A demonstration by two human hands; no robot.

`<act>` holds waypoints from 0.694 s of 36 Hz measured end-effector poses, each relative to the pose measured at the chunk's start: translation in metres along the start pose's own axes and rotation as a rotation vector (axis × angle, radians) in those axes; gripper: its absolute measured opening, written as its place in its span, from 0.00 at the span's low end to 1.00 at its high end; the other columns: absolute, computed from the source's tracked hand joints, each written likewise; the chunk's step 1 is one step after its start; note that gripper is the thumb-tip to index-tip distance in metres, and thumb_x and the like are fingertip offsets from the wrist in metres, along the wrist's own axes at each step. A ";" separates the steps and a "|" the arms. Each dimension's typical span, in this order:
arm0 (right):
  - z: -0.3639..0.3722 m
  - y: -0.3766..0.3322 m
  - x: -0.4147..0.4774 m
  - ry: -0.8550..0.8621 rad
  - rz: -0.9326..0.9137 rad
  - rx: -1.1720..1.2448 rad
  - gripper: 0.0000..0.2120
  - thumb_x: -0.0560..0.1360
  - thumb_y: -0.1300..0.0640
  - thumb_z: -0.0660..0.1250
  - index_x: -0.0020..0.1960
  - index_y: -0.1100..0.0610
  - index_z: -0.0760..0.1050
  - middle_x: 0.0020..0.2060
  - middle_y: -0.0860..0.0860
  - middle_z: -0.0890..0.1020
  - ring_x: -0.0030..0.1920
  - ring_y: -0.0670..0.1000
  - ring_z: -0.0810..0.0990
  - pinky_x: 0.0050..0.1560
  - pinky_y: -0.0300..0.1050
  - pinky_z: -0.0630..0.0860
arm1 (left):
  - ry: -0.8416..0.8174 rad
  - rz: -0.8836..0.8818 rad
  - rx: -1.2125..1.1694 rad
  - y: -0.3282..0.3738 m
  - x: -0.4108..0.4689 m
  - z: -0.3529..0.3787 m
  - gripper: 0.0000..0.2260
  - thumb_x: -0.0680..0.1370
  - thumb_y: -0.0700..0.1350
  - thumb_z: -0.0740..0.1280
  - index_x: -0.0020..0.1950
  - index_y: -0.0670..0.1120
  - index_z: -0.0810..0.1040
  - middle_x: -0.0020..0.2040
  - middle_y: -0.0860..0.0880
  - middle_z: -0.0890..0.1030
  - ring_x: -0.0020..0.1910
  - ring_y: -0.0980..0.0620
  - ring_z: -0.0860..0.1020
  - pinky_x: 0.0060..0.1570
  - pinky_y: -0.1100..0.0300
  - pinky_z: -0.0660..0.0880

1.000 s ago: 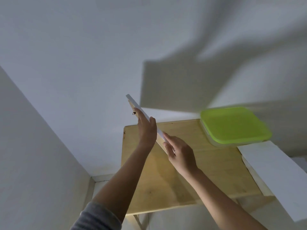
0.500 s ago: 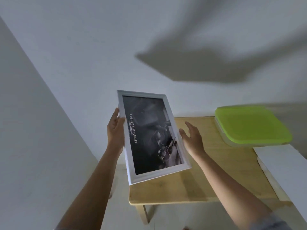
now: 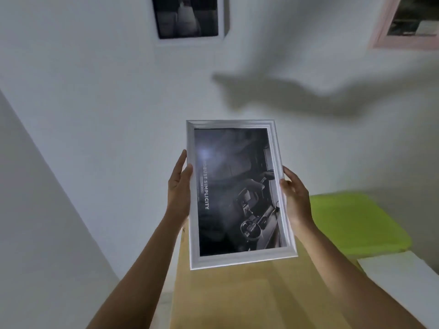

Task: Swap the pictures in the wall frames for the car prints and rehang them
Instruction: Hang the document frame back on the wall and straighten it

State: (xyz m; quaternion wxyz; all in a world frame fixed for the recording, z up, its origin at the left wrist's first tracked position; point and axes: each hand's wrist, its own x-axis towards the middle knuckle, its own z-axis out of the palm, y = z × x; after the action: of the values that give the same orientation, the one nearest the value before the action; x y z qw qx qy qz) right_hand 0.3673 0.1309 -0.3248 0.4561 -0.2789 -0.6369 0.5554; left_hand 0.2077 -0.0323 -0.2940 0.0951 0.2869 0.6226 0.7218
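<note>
I hold a white picture frame [image 3: 237, 193] upright in front of me, its glass facing me. It shows a dark car-interior print with the words "ROBUST SIMPLICITY" running sideways. My left hand [image 3: 179, 186] grips the frame's left edge. My right hand [image 3: 294, 198] grips its right edge. On the wall above hangs another white frame [image 3: 190, 17] with a dark picture. A pink frame [image 3: 408, 22] hangs at the upper right, cut off by the view's edge.
A wooden table [image 3: 249, 295] stands below the frame. A lime-green lidded container [image 3: 356, 222] sits on it at the right. A white flat object [image 3: 401, 276] lies at the lower right. White walls meet in a corner at the left.
The frame was turned from edge-on to face me and raised higher. My right hand closed on its right edge. The view tilted up, bringing two hung frames into sight.
</note>
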 end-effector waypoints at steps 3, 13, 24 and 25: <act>-0.025 -0.030 0.043 0.040 -0.111 0.067 0.17 0.78 0.64 0.60 0.66 0.56 0.70 0.53 0.53 0.77 0.48 0.42 0.75 0.49 0.25 0.69 | -0.049 0.066 -0.068 0.026 0.031 0.041 0.15 0.82 0.48 0.56 0.65 0.66 0.67 0.65 0.49 0.75 0.58 0.46 0.77 0.59 0.43 0.74; -0.078 -0.134 0.192 0.086 -0.388 0.186 0.17 0.78 0.64 0.60 0.66 0.54 0.69 0.48 0.40 0.75 0.47 0.31 0.74 0.52 0.25 0.67 | -0.082 0.392 -0.035 0.130 0.138 0.160 0.19 0.82 0.47 0.53 0.73 0.57 0.59 0.74 0.58 0.60 0.72 0.60 0.58 0.69 0.63 0.55; -0.089 -0.145 0.287 0.087 -0.461 0.290 0.18 0.78 0.65 0.59 0.66 0.55 0.69 0.53 0.48 0.76 0.57 0.45 0.72 0.65 0.39 0.63 | -0.078 0.472 0.040 0.158 0.206 0.220 0.19 0.82 0.48 0.54 0.73 0.56 0.60 0.74 0.55 0.61 0.73 0.54 0.59 0.67 0.60 0.59; -0.089 -0.141 0.292 0.083 -0.457 0.301 0.18 0.78 0.65 0.59 0.66 0.55 0.69 0.49 0.46 0.77 0.53 0.42 0.73 0.65 0.38 0.63 | -0.072 0.467 0.046 0.156 0.210 0.222 0.19 0.82 0.48 0.54 0.73 0.56 0.60 0.74 0.54 0.62 0.73 0.53 0.60 0.67 0.59 0.59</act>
State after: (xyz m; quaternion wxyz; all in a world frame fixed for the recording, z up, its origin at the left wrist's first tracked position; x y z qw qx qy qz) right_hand 0.3431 0.3907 -0.1126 0.6315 -0.0797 -0.5745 0.5146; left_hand 0.1889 0.2265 -0.0696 -0.0587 0.4507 0.5518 0.6993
